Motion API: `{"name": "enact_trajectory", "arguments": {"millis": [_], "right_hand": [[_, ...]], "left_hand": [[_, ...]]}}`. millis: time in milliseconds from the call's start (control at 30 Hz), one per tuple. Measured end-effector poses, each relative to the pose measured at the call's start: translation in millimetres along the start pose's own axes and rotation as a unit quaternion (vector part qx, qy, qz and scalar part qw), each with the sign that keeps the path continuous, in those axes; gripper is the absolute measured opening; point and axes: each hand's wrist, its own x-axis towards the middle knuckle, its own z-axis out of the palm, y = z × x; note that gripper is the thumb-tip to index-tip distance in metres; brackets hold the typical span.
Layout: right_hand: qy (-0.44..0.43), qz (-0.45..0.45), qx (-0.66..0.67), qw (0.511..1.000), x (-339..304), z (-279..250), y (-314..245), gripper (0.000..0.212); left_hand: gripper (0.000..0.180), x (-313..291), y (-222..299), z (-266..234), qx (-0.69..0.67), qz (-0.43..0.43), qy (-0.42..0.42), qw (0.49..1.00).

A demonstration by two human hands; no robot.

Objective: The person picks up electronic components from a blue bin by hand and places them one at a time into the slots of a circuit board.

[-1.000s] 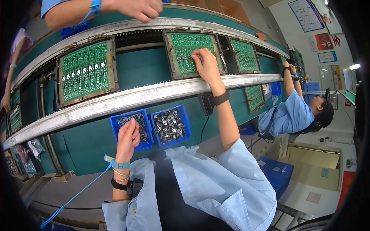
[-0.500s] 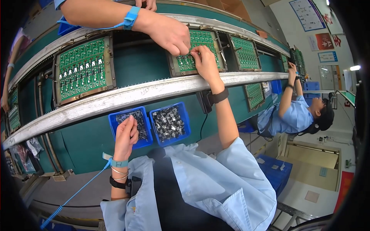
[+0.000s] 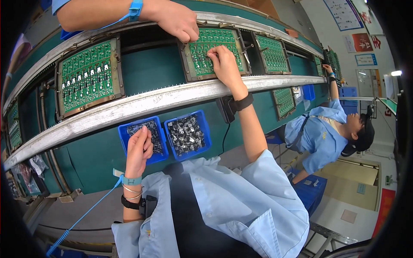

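My right hand (image 3: 226,69) is over a framed green circuit board (image 3: 197,69), thumb and fingertips pinched together just above its parts. Whatever is between those fingertips is too small to make out. Above the left blue bin (image 3: 161,158), which holds small dark components (image 3: 155,129), my left hand (image 3: 138,148) is held with curled fingers and thumb together; its contents cannot be told. Beside it stands a second blue bin (image 3: 209,144) of small black and silvery components (image 3: 186,134). A co-worker's hand (image 3: 176,20) reaches over the far-left corner of the same board.
A metal rail (image 3: 150,99) runs between the bins and the boards. Another framed board (image 3: 88,77) lies left, and one more (image 3: 272,53) right. A blue coiled cord (image 3: 81,217) trails from my left wrist. Another person (image 3: 331,133) works at the right.
My right hand has lifted slightly and drawn back from the board's parts. The co-worker's hand has moved left, away from mine. The boards have shifted slightly left. The person at right has turned.
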Motion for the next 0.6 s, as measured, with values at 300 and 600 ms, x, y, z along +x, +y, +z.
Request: {"name": "enact_trajectory", "arguments": {"millis": [300,600], "right_hand": [[0.004,-0.109,-0.155,0.982,4,-6,-9,0.007],[-0.043,-0.090,-0.101,0.990,9,-14,-4,0.005]], "left_hand": [[0.032,-3,0,1,-0.003,0.004,0.013,1.000],[0.030,-2,-4,-1,-0.010,0.007,-0.002,1.000]]}}
